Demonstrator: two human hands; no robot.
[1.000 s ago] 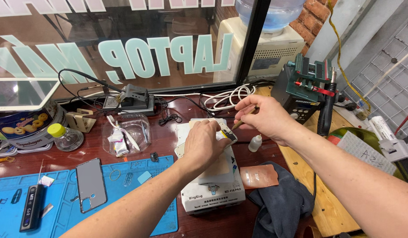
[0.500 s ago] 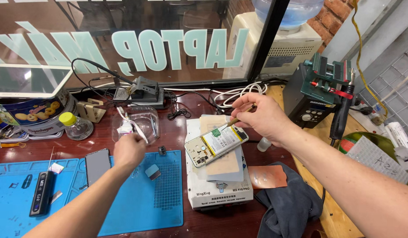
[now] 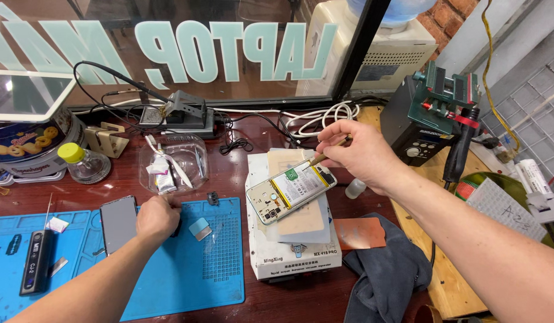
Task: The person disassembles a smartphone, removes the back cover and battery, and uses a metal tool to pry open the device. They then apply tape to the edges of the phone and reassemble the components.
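Two arms of the person are visible, and both are bare along all the length that the camera shows. No sleeve or cuff covers either forearm. The left hand (image 3: 157, 216) has no glove, and I see no ring on its back and no watch or band at the wrist. The right hand (image 3: 363, 157) is also without glove; its wrist has no watch or bracelet. On the right forearm fine hair is visible, and the forearm looks broad because it is close to the camera. The fingernails of the right hand seem short, but they are too small to describe exactly.
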